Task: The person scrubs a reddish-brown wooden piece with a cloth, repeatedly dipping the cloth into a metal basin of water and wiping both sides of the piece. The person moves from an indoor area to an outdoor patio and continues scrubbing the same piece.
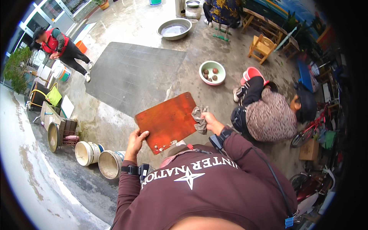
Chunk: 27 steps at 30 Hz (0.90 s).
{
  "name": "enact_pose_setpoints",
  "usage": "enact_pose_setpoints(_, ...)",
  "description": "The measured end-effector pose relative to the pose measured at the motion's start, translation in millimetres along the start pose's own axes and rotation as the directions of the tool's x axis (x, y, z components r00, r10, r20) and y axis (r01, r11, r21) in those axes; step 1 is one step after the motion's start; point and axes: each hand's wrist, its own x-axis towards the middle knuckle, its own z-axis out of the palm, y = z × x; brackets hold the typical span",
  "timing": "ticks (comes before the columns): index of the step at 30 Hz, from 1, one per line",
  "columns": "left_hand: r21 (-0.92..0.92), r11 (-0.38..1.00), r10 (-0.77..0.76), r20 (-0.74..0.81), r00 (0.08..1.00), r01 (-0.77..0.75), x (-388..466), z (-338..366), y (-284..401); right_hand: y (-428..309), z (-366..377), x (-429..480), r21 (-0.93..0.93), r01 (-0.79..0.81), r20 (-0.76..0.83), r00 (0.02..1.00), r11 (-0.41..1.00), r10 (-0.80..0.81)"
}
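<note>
A flat reddish-orange board (166,118) with worn edges is held out in front of my body. My left hand (135,143) grips its left edge, the thumb lying on the upper face. In my right hand (211,122) is a crumpled grey cloth (199,116), bunched against the board's right edge. Pale flaked patches mark the board's near corner. Whether my right hand also bears on the board I cannot tell.
At right a person (270,115) crouches beside a pink basin (253,74). A pale green bowl (212,81) holds several round brown things. White buckets (110,165) lie at left. Another person (61,49) stands far left; a third sits at the back. A wide metal basin (174,36) stands ahead.
</note>
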Motion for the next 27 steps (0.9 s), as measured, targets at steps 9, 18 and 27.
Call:
enact_pose_setpoints(9, 0.29, 0.955, 0.071, -0.009, 0.997, -0.065, 161, 11, 52, -122, 28, 113, 0.017, -0.11, 0.009, 0.994, 0.994, 0.11)
enact_pose_setpoints(18, 0.234, 0.966, -0.022, -0.339, 0.941, 0.106, 199, -12, 23, -155, 104, 198, -0.313, -0.158, -0.016, 0.987, 0.936, 0.161)
enact_pose_setpoints(27, 0.001, 0.971, -0.203, -0.518, 0.831, 0.238, 53, -50, -88, -44, 143, 163, -0.59, -0.297, -0.01, 0.933, 0.751, 0.36)
